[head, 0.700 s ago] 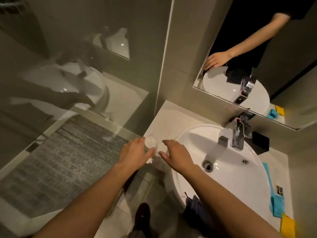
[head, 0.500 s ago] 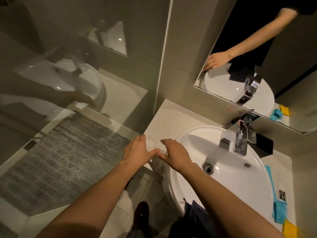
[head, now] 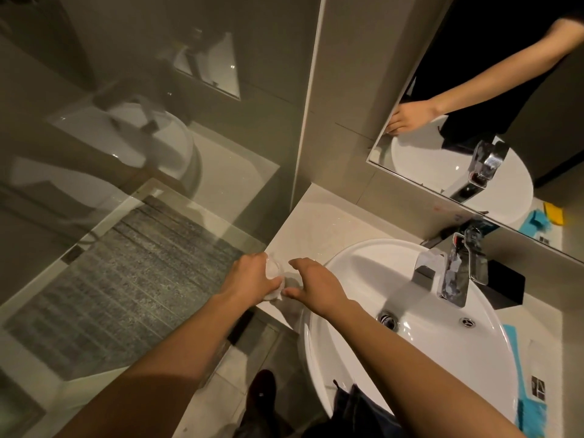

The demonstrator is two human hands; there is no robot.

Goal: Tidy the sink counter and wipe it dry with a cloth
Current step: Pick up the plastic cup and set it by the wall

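The left hand [head: 252, 279] has its grip closed around a small clear object [head: 273, 276], perhaps a cup, at the table's [head: 319, 222] near-left corner, probably to clear it for wiping; the right hand [head: 316, 287] hovers beside, grip wide and empty; a blue cloth [head: 526, 403] waits right of the basin [head: 410, 343].

**Pale table around the basin**

The pale, glossy stone table [head: 319, 222] carries a white oval ceramic basin [head: 407, 352] with a chrome tap [head: 458, 273]. A small clear plastic item [head: 274, 276] sits at the table's left front edge. A black box [head: 505, 287] stands behind the tap; a blue cloth [head: 521, 387] lies along the right side.
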